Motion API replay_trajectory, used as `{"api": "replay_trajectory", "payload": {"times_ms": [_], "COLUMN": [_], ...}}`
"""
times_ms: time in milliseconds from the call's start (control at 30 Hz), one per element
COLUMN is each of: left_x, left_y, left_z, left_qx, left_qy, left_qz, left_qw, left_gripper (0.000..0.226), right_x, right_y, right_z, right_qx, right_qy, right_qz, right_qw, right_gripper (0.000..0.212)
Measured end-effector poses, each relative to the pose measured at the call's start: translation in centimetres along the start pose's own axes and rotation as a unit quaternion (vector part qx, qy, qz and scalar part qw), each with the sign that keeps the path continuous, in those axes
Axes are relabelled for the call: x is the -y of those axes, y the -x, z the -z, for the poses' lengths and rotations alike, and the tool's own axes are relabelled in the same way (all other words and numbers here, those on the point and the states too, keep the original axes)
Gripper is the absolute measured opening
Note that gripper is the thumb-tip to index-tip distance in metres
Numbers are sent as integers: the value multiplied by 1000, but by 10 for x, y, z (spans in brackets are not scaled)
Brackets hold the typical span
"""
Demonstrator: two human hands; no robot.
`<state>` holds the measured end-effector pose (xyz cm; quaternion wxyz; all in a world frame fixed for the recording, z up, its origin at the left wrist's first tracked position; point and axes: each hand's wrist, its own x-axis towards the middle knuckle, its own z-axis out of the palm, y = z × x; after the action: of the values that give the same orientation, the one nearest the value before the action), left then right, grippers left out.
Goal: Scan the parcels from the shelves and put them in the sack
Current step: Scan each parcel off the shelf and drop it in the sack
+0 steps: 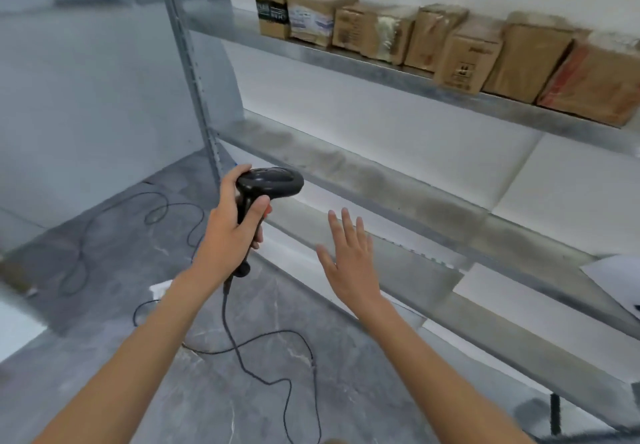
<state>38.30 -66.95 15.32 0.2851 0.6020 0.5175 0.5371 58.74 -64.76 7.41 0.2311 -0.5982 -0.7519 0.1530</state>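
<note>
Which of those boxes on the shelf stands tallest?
The leftmost parcel, with the black label on its front; it rises above every neighbour in the row.

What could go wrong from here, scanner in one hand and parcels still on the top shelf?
1. The scanner cable lies in loops across the floor by the person's feet; it could snag or trip them.
2. The left hand grips the scanner, so only the open right hand is free; a one-handed grab could drop a parcel.
3. The parcels stand packed side by side near the top shelf edge; pulling one might drag a neighbour off.
</note>
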Motion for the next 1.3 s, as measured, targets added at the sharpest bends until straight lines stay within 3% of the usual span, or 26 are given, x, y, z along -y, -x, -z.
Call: {"api": "replay_trajectory", "payload": {"times_ms": [300, 567, 900, 1133, 1300], "left_x": [44, 100, 120, 119, 101], "left_y": [-82, -206, -355, -453, -531], "left_z": [67, 75, 85, 103, 103], "left_qx": [-72, -80, -125, -151, -123], "left_qy": [-17, -28, -5, 81, 166], "left_qz": [2, 9, -29, -76, -114], "left_qw": [997, 996, 992, 982, 972], "left_gripper": [41, 41, 38, 35, 36], "right_x": [30, 42, 90, 141, 168], "right_y": [-114, -265, -421, -487, -528], "right_z": [-46, -73, -72, -35, 10], "right_qx": [43, 66, 42, -101, -292], "right_qy": [1, -12, -24, -28, 30], "right_qz": [40, 65, 119, 190, 192], "right_qw": [998, 996, 992, 976, 936], "right_gripper": [64, 64, 64, 65, 63]}}
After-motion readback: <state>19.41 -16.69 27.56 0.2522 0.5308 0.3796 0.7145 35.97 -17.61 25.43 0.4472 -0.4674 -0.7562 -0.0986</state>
